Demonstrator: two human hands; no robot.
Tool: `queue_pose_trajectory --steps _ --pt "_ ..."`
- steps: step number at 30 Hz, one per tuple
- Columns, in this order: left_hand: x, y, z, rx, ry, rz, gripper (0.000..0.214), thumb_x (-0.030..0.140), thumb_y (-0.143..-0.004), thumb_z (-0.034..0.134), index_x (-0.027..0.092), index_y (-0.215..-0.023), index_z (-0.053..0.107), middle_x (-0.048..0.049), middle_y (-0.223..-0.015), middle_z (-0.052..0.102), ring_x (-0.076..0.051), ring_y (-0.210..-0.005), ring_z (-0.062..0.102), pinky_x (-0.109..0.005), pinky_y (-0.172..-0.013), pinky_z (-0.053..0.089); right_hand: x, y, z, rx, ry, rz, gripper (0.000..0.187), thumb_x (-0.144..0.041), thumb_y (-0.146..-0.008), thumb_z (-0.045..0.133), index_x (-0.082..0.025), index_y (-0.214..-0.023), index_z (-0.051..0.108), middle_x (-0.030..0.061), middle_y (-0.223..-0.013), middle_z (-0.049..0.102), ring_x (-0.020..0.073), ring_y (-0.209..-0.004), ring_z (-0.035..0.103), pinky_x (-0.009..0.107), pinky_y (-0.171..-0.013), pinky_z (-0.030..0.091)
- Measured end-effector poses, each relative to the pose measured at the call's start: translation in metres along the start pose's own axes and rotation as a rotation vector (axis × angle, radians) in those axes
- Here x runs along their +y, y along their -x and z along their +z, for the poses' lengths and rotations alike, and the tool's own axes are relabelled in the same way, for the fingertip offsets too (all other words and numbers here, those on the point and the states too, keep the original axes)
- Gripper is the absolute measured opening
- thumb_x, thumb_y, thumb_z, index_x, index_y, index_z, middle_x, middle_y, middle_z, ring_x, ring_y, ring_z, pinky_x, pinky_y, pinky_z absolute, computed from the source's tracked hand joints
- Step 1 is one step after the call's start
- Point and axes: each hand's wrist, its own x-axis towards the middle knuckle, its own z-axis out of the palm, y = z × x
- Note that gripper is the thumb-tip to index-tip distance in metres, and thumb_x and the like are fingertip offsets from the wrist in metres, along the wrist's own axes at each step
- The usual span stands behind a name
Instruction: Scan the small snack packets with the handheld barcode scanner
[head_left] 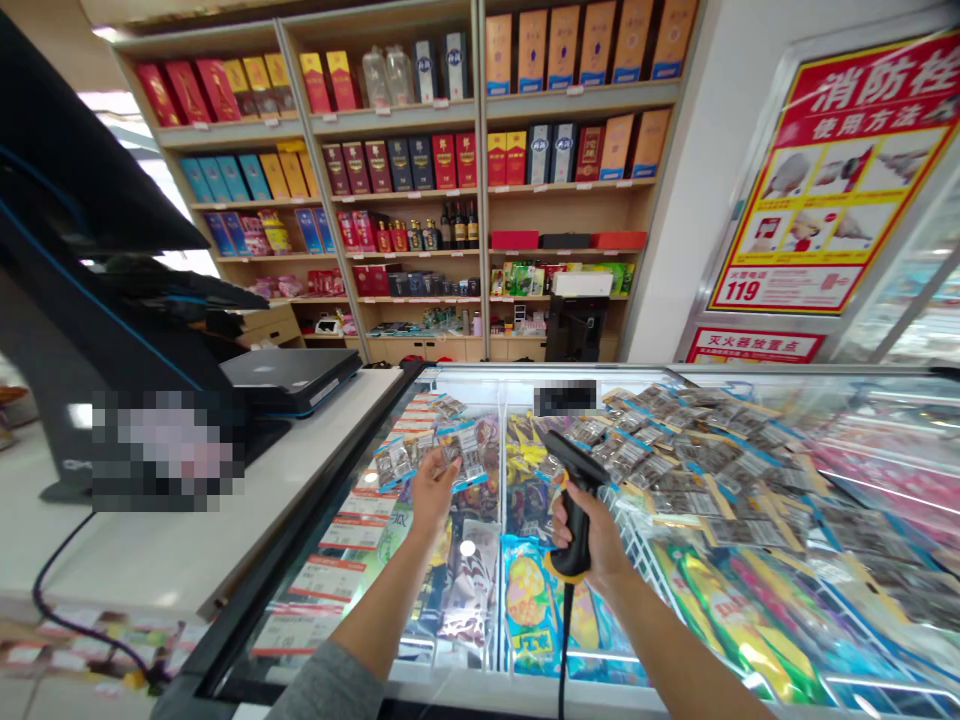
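Note:
My left hand [433, 492] pinches a small blue-edged packet [466, 455] with a printed label, held above the glass top of a chest freezer. My right hand [592, 530] is closed around the grip of a black and yellow barcode scanner [576, 458]. The scanner's head tilts up and to the left, and its cable [565, 640] hangs down toward me. Left of my left hand lies another packet [394, 462]. A big spread of similar packets [675, 450] covers the glass to the right of the scanner.
Under the glass are ice-cream packs [529, 590] and a white wire basket [637, 545]. Price labels [326, 578] line the freezer's left side. A white counter [300, 470] at left bears a black scale [300, 375] and a screen stand [97, 330]. Shelves of boxes [401, 165] stand behind.

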Motion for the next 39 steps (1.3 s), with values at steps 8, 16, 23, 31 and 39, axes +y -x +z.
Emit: queue_pose_trajectory --steps 8,16,23,31,39 --pt "-0.024 0.01 0.103 -0.471 -0.264 0.045 0.025 0.028 -0.062 0.079 0.022 -0.086 0.076 -0.0043 -0.071 0.073 -0.021 -0.07 0.067 -0.032 -0.072 0.052 -0.033 -0.035 -0.051 0.23 -0.401 -0.245 0.042 -0.052 -0.063 0.075 -0.023 -0.073 0.046 -0.0107 -0.051 0.035 0.0059 -0.038 0.027 0.02 -0.037 0.027" --pt "-0.037 -0.02 0.192 -0.588 -0.509 0.348 0.019 0.022 -0.072 0.074 0.03 -0.088 0.078 -0.0031 -0.084 0.072 -0.021 -0.08 0.063 -0.034 -0.083 0.048 -0.037 -0.049 -0.055 0.351 -0.511 -0.356 0.039 -0.051 -0.066 0.07 -0.024 -0.075 0.043 -0.0102 -0.053 0.036 0.0069 -0.041 0.031 0.021 -0.042 0.03" --pt "-0.036 -0.026 0.214 -0.606 -0.6 0.441 0.02 0.017 -0.079 0.064 0.027 -0.088 0.077 -0.0046 -0.095 0.068 -0.021 -0.095 0.063 -0.035 -0.093 0.048 -0.045 -0.051 -0.057 0.291 -0.516 -0.395 0.042 -0.054 -0.069 0.068 -0.023 -0.069 0.039 -0.0093 -0.054 0.033 0.0071 -0.041 0.031 0.022 -0.041 0.033" --pt "0.017 -0.044 0.104 -0.516 -0.728 0.495 0.024 0.022 -0.082 0.056 0.025 -0.098 0.074 -0.0069 -0.103 0.07 -0.023 -0.099 0.063 -0.038 -0.096 0.048 -0.045 -0.031 -0.049 0.113 -0.644 -0.251 0.031 -0.039 -0.066 0.075 -0.024 -0.078 0.051 -0.0095 -0.056 0.033 0.0069 -0.041 0.03 0.02 -0.038 0.034" --pt "0.057 -0.082 -0.099 -0.069 -1.407 0.108 0.027 0.027 -0.079 0.059 0.014 -0.101 0.07 -0.0185 -0.107 0.07 -0.033 -0.107 0.064 -0.039 -0.091 0.047 0.011 -0.029 0.008 -0.169 -0.366 0.059 0.037 -0.046 -0.067 0.074 -0.022 -0.076 0.048 -0.0098 -0.052 0.039 0.0039 -0.037 0.027 0.015 -0.038 0.027"
